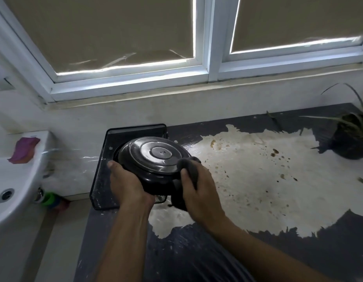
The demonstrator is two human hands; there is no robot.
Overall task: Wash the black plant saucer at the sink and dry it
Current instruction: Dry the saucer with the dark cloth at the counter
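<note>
Saucer (pixel 156 157) is upside down over the tray (pixel 115 139) at the worktop's (pixel 197 251) left edge. Left hand (pixel 127 180) curls its fingers round the near rim; right hand (pixel 199 186) pinches a cloth (pixel 188 163) against the rim. It looks light, stiff and probably slick, so the rim is the best hold.

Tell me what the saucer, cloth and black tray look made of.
The saucer looks like glossy black plastic: moulded rings, bright reflections. The cloth, bunched in the right hand, is soft matte grey fabric. The tray seems black metal mesh, its walls finely perforated.
</note>
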